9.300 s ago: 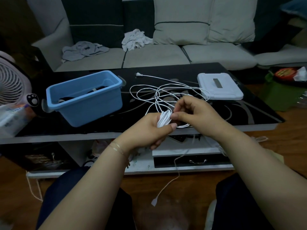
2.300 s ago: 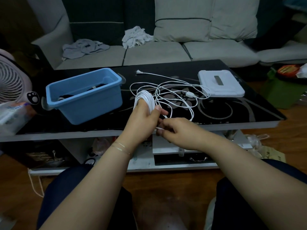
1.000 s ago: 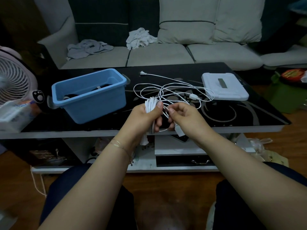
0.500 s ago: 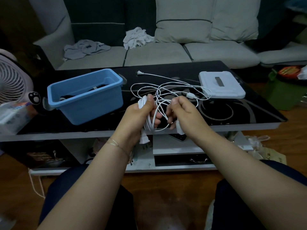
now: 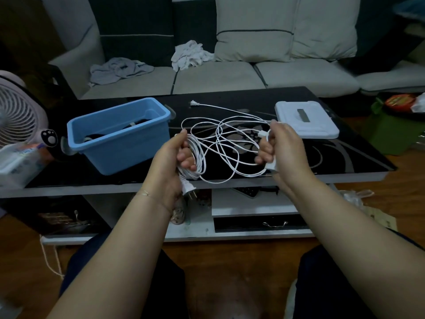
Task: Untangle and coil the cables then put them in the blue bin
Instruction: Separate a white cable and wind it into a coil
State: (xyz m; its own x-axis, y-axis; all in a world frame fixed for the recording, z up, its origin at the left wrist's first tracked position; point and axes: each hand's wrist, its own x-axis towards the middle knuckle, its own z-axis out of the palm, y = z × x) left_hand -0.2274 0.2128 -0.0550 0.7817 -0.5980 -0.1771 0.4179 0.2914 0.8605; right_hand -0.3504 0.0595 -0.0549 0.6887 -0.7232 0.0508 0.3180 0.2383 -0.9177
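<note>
Sofa (image 5: 230,74) cushions fill the space behind the blue bin, with crumpled cloths (image 5: 119,70) lying on the seat. Nearer than the sofa stands the black glass tabletop (image 5: 345,153), and the blue bin (image 5: 119,137) sits on its left part with something dark inside. A white fan (image 5: 16,111) stands to the left of the bin. To the right of the bin, across the tabletop, lies a flat white lid (image 5: 305,122). Between bin and lid, loose loops of white cable (image 5: 230,143) sprawl over the glass, one plug end (image 5: 193,103) lying just behind the bin's right corner. The left hand (image 5: 174,162), just right of the bin's front, has its grip closed around a coiled bundle (image 5: 196,157) of that cable, and a two-pin plug (image 5: 187,186) hangs below the fist. The right hand (image 5: 280,150), further right of the bin and in front of the lid, has its grip curled shut on cable strands and a small white block (image 5: 271,165).
</note>
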